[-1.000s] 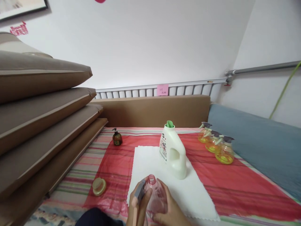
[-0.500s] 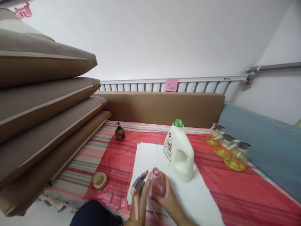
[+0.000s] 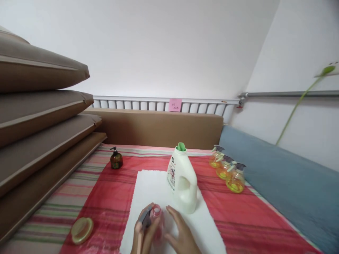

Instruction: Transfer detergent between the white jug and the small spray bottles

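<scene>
Low in the frame, just left of centre, the pink bottle (image 3: pixel 160 229) was held close to upright, its neck uncapped, above the near part of a white cloth (image 3: pixel 145 187). And here was the danger: its support was shared with a grey-and-pink spray head (image 3: pixel 145 219), so the bottle could be tipped or let slip, most likely because too much was asked of one grip. A knock to the pale jug (image 3: pixel 185 201), stood at lower centre-right, was also risked should the right hand (image 3: pixel 183 234) be swung wide.

Now the hands! The left hand (image 3: pixel 150 233) was curled in, the spray head clasped between thumb and forefinger, the thumb laid against the bottle. The right hand was spread in a loose C, palm toward the bottle, nothing gripped; whether the plastic was touched by its thumb could not be told.

Further out, three yellow-filled spray bottles (image 3: pixel 235 181) were lined up at right, a dark pump bottle (image 3: pixel 116 160) was stationed left of centre, and a pale round lid-like piece (image 3: pixel 82 231) was seen lower left.
</scene>
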`<state>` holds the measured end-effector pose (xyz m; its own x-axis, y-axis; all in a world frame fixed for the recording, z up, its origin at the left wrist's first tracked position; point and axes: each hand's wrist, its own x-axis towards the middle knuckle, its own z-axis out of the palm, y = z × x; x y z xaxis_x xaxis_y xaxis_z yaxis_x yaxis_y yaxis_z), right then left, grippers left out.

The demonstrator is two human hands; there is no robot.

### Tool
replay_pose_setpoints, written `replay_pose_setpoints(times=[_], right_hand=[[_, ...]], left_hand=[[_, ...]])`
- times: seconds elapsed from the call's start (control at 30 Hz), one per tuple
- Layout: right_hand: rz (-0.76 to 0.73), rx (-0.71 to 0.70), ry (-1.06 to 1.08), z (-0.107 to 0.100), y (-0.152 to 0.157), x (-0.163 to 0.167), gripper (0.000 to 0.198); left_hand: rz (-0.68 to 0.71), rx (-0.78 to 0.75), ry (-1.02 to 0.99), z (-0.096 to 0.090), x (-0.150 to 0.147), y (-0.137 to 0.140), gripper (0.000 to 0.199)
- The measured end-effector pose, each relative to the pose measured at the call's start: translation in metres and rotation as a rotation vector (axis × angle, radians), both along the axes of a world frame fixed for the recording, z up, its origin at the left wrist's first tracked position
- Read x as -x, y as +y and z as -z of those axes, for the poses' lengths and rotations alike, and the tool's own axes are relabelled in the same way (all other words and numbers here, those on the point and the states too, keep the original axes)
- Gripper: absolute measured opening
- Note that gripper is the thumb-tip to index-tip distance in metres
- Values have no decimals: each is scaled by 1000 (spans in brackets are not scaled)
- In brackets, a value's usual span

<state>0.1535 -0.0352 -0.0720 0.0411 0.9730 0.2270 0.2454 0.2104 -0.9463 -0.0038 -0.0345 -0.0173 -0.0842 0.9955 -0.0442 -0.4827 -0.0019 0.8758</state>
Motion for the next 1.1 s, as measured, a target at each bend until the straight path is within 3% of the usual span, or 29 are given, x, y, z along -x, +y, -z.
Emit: replay_pose_setpoints(times=[0.07,0.1,0.17,0.23,0.3,0.4,0.57,0.87,1.1], right_hand=[[156,-63,-15,-20,-1,-27,47],[309,-96,-1,-31,2,-40,46],[474,-118,20,-49,13,-61,53],[521,-98,19,-59,31,-73,58],[493,-43,-10,-63,50,-78,52],[415,52,-87,-63,72,-76,27],[379,90,-173,-84,75,-69,26],[214,184,-423,-163,13,-93,31],[26,388,-671,-195,-38,-121,39]], left_hand=[[35,29,-14,1,-2,0,41],[53,39,-16,2,-4,2,43],[74,49,-22,3,-8,8,46],[98,60,-9,4,-12,16,46],[133,72,38,5,-12,21,46],[148,77,94,7,-6,16,55],[54,41,115,16,4,0,59],[93,-104,186,42,6,14,64],[69,-149,215,41,2,13,54]])
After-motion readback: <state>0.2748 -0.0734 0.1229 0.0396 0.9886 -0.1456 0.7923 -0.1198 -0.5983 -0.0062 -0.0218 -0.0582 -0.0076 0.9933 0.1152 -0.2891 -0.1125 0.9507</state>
